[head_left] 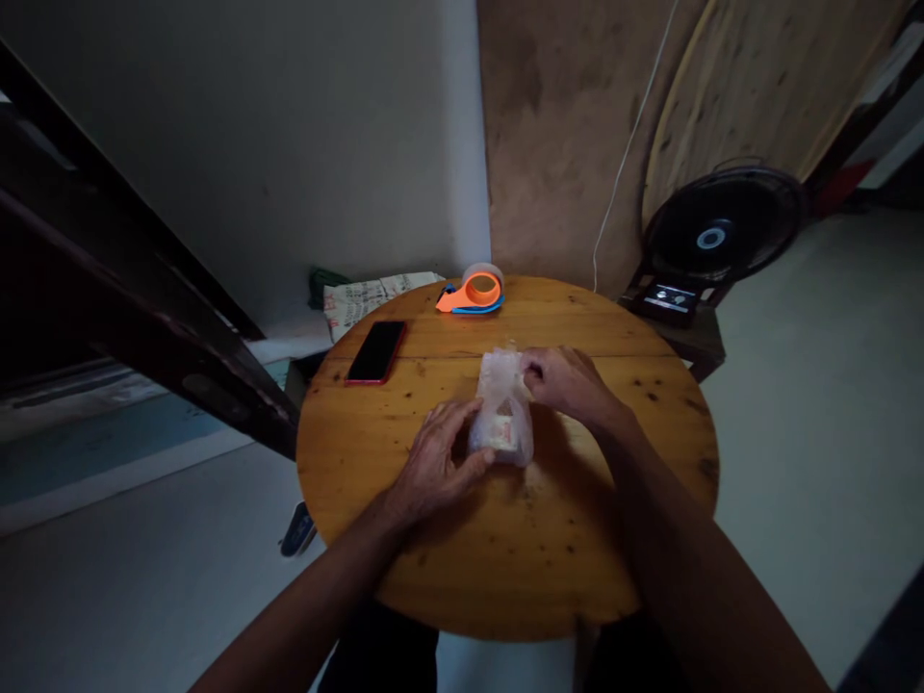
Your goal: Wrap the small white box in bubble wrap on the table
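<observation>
A small clear plastic bag (503, 416) with something pale and boxy inside lies near the middle of a round wooden table (505, 558). My left hand (440, 462) curls around the bag's left side, thumb pressed against its lower edge. My right hand (567, 380) pinches the bag's upper right corner with closed fingers.
An orange and blue tape dispenser (473, 292) sits at the table's far edge. A dark phone with a red rim (376, 352) lies at the far left. Beyond the table stand a black fan (714, 241), dark wooden beams (130, 289) on the left, and a printed sack (361, 298).
</observation>
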The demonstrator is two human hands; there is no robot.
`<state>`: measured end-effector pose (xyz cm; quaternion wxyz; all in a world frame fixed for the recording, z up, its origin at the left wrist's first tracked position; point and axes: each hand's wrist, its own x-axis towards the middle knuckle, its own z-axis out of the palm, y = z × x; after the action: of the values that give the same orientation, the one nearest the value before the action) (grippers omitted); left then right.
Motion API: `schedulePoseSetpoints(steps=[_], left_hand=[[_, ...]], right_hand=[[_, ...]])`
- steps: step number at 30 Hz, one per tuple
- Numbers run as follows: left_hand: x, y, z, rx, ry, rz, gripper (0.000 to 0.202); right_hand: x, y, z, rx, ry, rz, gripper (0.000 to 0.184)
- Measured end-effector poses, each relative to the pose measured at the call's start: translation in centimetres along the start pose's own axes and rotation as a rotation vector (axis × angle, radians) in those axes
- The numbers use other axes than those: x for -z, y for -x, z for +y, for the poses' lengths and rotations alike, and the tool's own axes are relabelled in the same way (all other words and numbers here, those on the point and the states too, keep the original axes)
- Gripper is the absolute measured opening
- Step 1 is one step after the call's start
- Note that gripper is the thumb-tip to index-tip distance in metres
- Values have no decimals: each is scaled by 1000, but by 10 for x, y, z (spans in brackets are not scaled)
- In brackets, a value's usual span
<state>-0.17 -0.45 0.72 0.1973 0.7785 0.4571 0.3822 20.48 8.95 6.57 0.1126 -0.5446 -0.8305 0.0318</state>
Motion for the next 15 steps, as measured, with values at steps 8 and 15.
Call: schedulePoseSetpoints(steps=[8, 15], left_hand=[[6, -4, -13, 372, 359, 166, 42], [15, -66, -26, 489, 61, 128, 39]], right_hand=[[-12, 2, -26, -99, -135, 1, 39], [-16, 2, -26, -158, 2, -56, 37]])
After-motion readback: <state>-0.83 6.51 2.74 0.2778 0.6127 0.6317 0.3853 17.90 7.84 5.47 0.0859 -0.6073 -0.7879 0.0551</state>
